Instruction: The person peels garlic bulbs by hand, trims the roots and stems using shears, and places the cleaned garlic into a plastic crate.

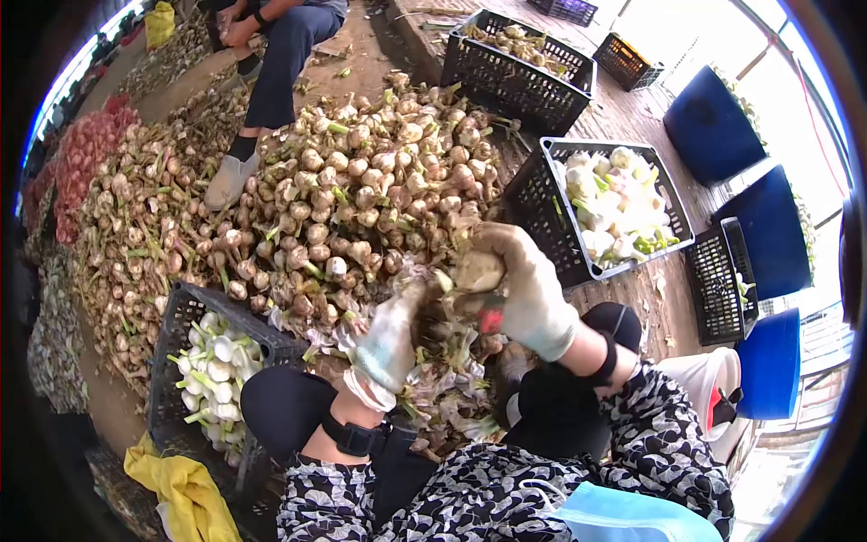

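My right hand, in a pale work glove, is closed round a garlic bulb with its outer skin on. Close to its left side, my gloved left hand is smeared by motion, its fingertips near the bulb. A small red thing shows just under the right hand's fingers; its kind is hidden. Below both hands lie loose garlic peelings between my knees. A large pile of unpeeled garlic spreads out in front.
To the left stands a black crate of cleaned garlic; another crate holds white bulbs at right. Blue tubs line the far right. Across the pile sits another person. A yellow cloth lies at lower left.
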### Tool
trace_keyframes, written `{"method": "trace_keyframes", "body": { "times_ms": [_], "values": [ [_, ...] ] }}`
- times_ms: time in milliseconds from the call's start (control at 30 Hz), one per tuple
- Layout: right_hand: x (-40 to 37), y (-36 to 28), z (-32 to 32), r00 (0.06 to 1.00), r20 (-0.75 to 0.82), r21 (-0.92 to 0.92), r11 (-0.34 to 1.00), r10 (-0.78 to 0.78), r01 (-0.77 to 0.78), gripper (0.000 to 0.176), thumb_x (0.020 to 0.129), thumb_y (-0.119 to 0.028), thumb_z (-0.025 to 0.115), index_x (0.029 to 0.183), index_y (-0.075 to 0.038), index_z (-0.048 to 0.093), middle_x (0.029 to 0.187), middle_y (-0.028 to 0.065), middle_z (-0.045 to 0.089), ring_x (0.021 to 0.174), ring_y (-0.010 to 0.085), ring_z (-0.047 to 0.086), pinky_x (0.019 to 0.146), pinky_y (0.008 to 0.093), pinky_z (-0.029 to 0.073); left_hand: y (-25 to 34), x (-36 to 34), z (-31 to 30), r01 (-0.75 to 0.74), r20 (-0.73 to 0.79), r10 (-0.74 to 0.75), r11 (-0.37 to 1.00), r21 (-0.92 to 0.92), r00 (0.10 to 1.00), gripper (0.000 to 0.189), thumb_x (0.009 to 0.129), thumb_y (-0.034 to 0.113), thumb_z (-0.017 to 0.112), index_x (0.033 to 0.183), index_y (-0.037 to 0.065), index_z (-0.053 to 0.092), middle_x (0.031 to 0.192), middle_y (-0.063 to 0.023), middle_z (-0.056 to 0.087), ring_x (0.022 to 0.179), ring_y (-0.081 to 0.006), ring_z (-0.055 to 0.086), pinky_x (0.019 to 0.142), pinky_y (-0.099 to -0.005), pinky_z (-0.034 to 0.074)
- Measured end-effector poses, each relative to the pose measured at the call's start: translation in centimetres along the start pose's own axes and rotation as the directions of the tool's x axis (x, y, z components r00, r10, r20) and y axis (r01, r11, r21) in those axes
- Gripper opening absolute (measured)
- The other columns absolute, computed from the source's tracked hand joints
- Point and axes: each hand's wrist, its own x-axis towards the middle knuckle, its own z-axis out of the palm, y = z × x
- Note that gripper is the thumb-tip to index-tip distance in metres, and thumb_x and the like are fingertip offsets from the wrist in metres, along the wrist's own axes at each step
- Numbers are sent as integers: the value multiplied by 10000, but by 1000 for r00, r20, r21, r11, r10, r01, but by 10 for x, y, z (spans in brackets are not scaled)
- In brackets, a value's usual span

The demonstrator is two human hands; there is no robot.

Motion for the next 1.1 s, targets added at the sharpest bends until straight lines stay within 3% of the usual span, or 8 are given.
{"method": "trace_keyframes", "body": {
  "times_ms": [133,200,267,433,567,700,833,1100],
  "values": [
    [-32,-1,22,992,119,-35,998,-44,49,620,627,-37,716,1197,-27,471,1265,205,454,1125,385,489,925,408,432,-9,-12,20,240,276,-103,815,-527,956,388,907,323,550,1143,16,558,1062,-52,598,947,-152,571,841,-267,454],
    [-34,2,17,997,61,138,989,-55,46,534,729,-62,684,1217,-25,470,1189,171,527,1065,317,548,894,373,453,-7,-13,19,93,215,21,856,-508,976,340,904,233,565,1149,-2,550,1062,-60,598,962,-151,570,863,-269,448],
    [-38,8,15,806,310,762,375,505,-528,363,843,-110,622,1173,-18,500,1066,91,595,942,176,584,817,296,476,2,-11,21,1,156,61,931,-366,986,384,879,208,593,1176,-25,520,1097,-82,586,984,-168,567,881,-281,443],
    [-36,27,36,813,213,827,343,542,-446,282,875,-175,616,1083,5,550,939,37,625,837,86,573,749,231,474,-15,-6,30,-356,-23,368,913,200,930,644,737,61,725,1274,-85,401,1163,-109,546,1046,-170,542,924,-279,418],
    [-30,32,28,829,298,801,349,474,-487,282,887,-189,595,1082,9,548,912,33,627,826,77,570,737,232,473,-12,-2,27,-206,21,211,968,-141,977,648,764,25,697,1314,-72,367,1221,-130,519,1077,-172,525,938,-295,422],
    [-36,43,39,721,426,849,34,546,-528,250,902,-183,564,1065,5,536,851,35,611,790,79,558,692,246,464,-4,2,29,-302,-68,309,949,92,949,633,713,58,746,1259,-33,439,1157,-94,550,1024,-186,552,927,-290,424],
    [-31,35,41,889,105,662,635,447,-397,183,880,-150,585,983,0,570,852,37,616,788,96,562,712,255,469,-13,7,31,-520,-10,576,745,417,817,648,666,-6,762,1241,-12,462,1190,-91,536,1068,-193,527,949,-304,412],
    [-28,32,34,813,311,788,345,492,-510,150,881,-173,597,937,-35,579,861,1,597,794,62,526,712,234,444,-7,6,37,-440,-81,448,892,103,890,627,683,36,764,1233,-18,468,1183,-86,547,1054,-186,542,937,-322,429]
  ]
}}
